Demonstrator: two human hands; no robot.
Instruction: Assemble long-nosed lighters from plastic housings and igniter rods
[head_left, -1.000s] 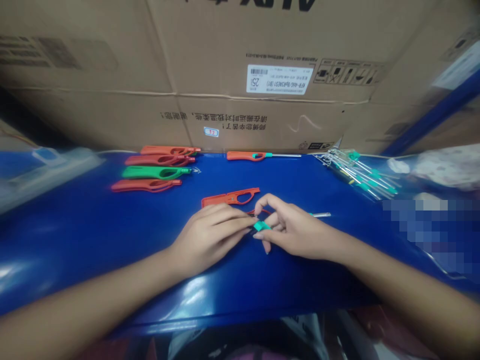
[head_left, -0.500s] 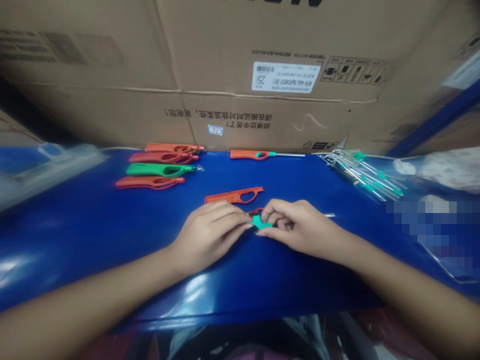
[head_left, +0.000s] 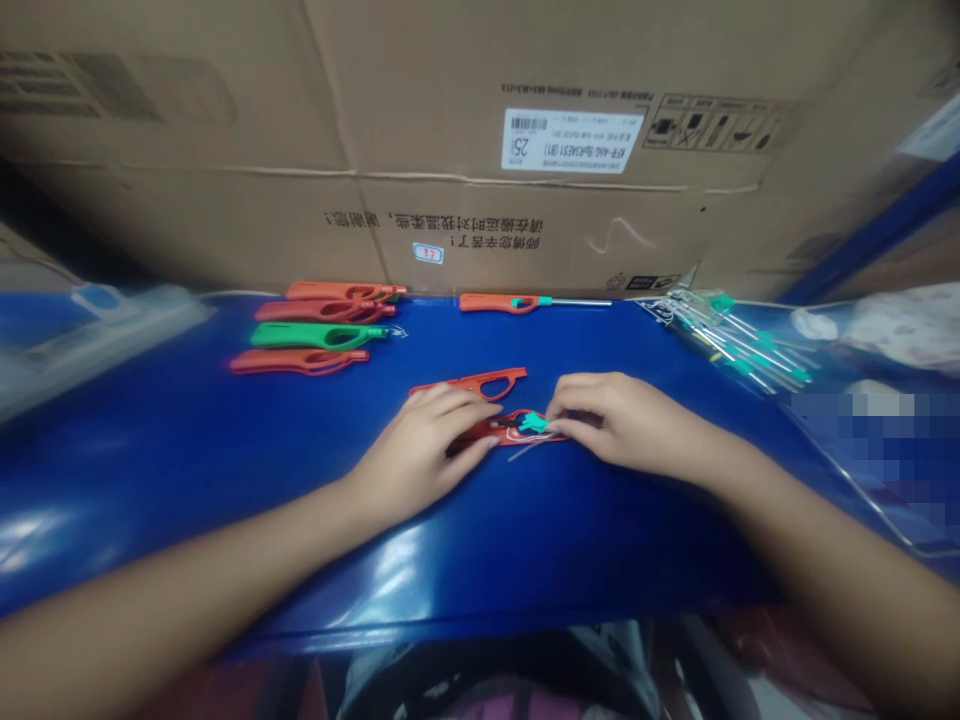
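Observation:
The orange lighter shell half (head_left: 517, 437) lies open side up on the table, with a dark part, a white wire and a green trigger (head_left: 533, 422) in it. My left hand (head_left: 429, 440) is closed around the shell's left end. At the trigger's right end, my right hand (head_left: 622, 418) has thumb and forefinger pinched together on it; the fingertips partly hide the contact. A thin, pale strip (head_left: 527, 450) sticks out below the shell. Just behind my left fingers rests another orange shell half (head_left: 495, 384) with a loop-shaped opening.
Several lighter bodies, orange ones (head_left: 300, 362) and a green one (head_left: 315, 336), lie at the back left. A lighter with a metal tube (head_left: 536, 302) lies along the cardboard box (head_left: 262, 220). Metal rods with green pieces (head_left: 739, 345) are heaped at the right on the blue table (head_left: 480, 560).
My right hand has moved slightly right and up with the green trigger, from in front of the shell to over it. My left hand stays near the same place; more of the shell shows.

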